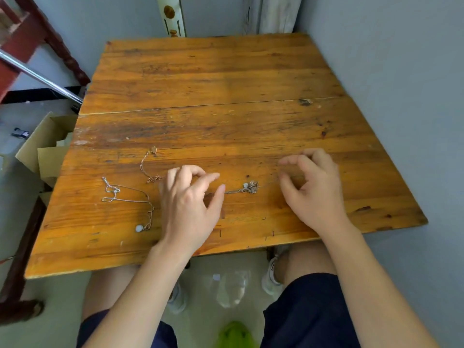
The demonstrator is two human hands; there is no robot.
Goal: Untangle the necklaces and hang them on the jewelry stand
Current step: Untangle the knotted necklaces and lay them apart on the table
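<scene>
A knot of thin chains with small pendants lies on the wooden table between my hands. A fine chain runs out of the knot to each side. My left hand pinches the left strand between thumb and forefinger. My right hand pinches the right strand, which is barely visible. A silver necklace with a white pendant lies loose at the left. A thin rose-gold necklace with a small round pendant lies just above it. No jewelry stand is in view.
An open cardboard box stands off the table's left edge. A metal pole and red wooden furniture are at the far left. A grey wall runs along the right side. My knees are under the front edge.
</scene>
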